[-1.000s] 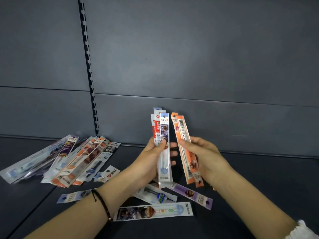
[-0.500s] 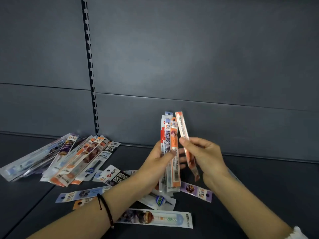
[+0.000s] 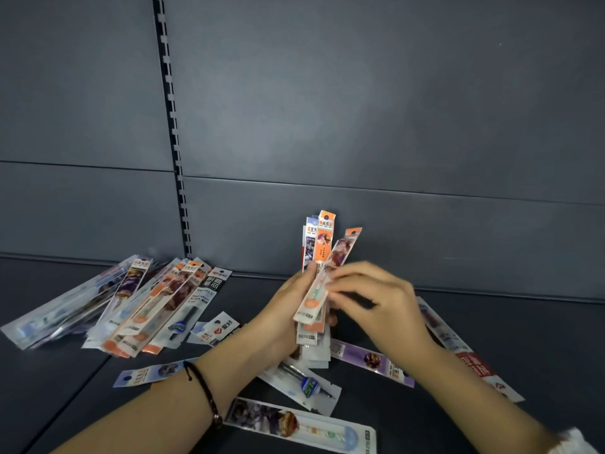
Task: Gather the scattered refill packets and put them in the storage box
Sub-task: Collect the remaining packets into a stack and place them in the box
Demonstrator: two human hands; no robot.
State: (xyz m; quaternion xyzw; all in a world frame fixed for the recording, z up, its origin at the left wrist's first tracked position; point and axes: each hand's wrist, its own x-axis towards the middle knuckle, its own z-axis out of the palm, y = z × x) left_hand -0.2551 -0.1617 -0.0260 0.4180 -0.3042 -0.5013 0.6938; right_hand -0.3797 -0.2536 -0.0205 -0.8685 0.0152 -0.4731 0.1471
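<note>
A pile [image 3: 131, 306] of packets is lying on the shelf [image 3: 49, 388] at the left. The left hand [image 3: 284, 309] is gripping an upright bundle [image 3: 322, 237] of packets mid-shelf. The right hand [image 3: 376, 296], blurred, is pinching a tilted orange packet [image 3: 340, 253] leaning across that bundle. Loose packets [image 3: 370, 358] are lying flat beneath both hands.

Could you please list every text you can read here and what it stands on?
"宝石": long orange-topped plastic refill packet in the left hand's grip.
"刷题笔芯": black-headed clear packet in the pile.
"爱好": white-headed packet on the grey shelf.
"ST": blue logo on clear packet.
Tilted orange-tipped packet pinched by the right hand: blurred.
Fine print, barcodes and the red packet's characters: too blurred.
</note>
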